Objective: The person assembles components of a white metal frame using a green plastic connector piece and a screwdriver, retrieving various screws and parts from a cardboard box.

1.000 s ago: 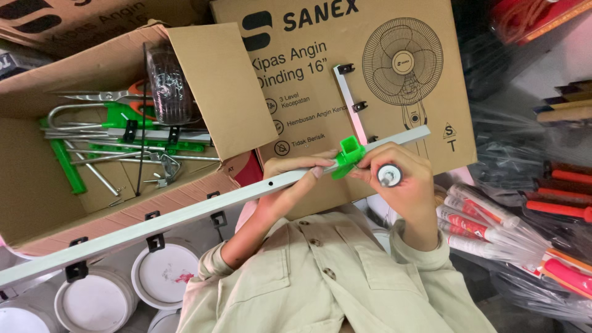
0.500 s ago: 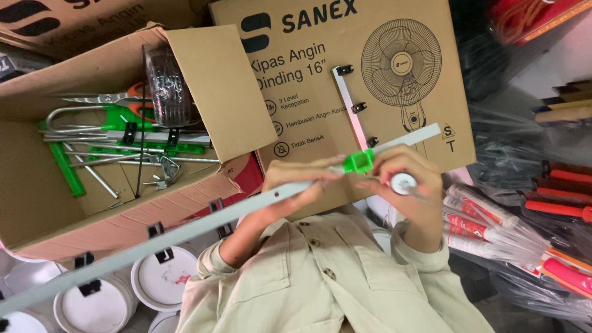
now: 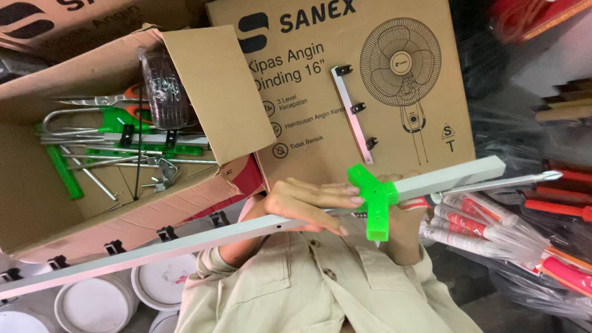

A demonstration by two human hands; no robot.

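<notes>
Low on my left stand round white lidded buckets (image 3: 92,305), and above them an open brown cardboard box (image 3: 203,92) holds grey metal rods and bright green plastic fittings (image 3: 117,139), with a dark mesh bundle (image 3: 163,89) standing at its back corner. Further right a big brown cardboard carton (image 3: 345,68) printed with a fan drawing leans behind my hands, and a short white metal strip with black clips (image 3: 353,114) rests against its face. At the far right lie red-handled tools wrapped in clear plastic (image 3: 487,231).

Across all of this runs a long pale white square bar (image 3: 185,243), slanting from lower left up to the right. My left hand (image 3: 308,203) lies over the bar near its middle, fingers stretched flat along it, fingertips touching a bright green plastic T-shaped connector (image 3: 373,197) that sits around the bar. My right hand (image 3: 407,219) is mostly hidden behind the connector and the bar, so I cannot tell how its fingers are set; a screwdriver with a long steel shaft (image 3: 505,180) runs out from there to the right, just below the bar's end.
</notes>
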